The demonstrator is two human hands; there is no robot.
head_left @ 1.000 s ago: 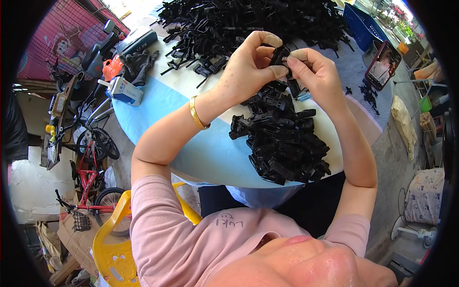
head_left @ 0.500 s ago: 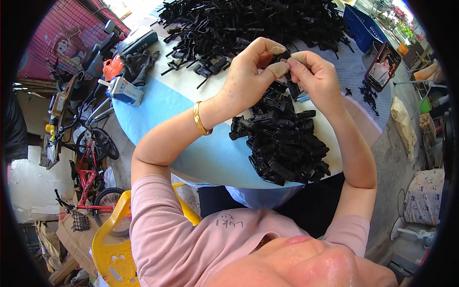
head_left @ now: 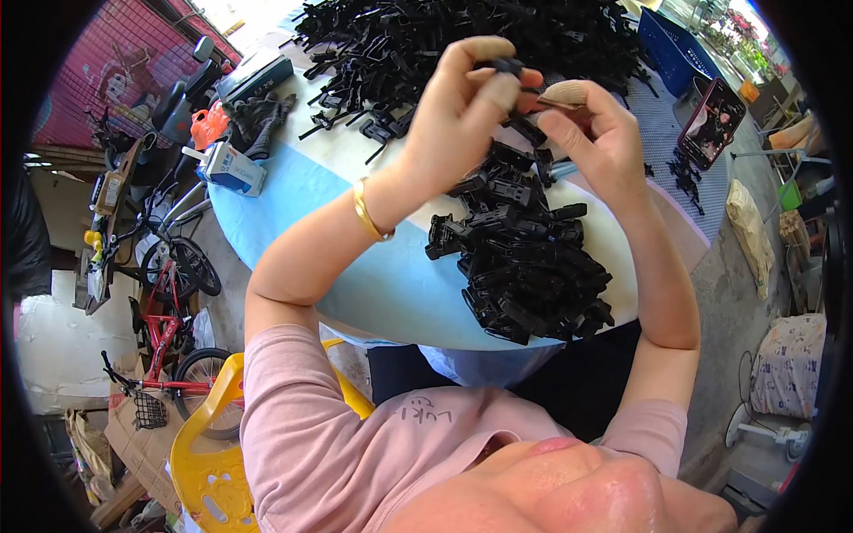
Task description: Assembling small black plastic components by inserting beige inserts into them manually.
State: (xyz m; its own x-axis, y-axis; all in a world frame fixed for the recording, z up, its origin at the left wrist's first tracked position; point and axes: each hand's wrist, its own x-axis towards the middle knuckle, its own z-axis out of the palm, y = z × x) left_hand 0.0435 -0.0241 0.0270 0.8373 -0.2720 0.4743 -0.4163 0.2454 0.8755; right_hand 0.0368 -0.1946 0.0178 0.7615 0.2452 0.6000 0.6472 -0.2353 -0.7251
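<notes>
My left hand (head_left: 466, 120) is raised over the table, its fingers closed round a small black plastic part (head_left: 508, 66) whose far side they hide. My right hand (head_left: 600, 147) hovers just to the right, thumb and forefinger curled and a little apart, with nothing visible between them. Tan coverings wrap some fingertips. Below both hands lies a heap of black plastic clip-like parts (head_left: 533, 266), close to the table's near edge. A much larger pile of similar loose black parts (head_left: 480, 35) spreads across the far side.
The round table (head_left: 293, 204) has a pale blue and cream cover. On its left are a blue-and-white carton (head_left: 233, 169), dark gloves (head_left: 259, 124) and a dark box (head_left: 256, 80). On its right stand a propped phone (head_left: 712, 124) and a blue basket (head_left: 677, 53). A yellow chair (head_left: 209, 453) is at lower left.
My hands, earlier pinched together over a part, have come slightly apart. The left has risen and tilted with the black part; the right has opened its pinch. The phone's picture differs.
</notes>
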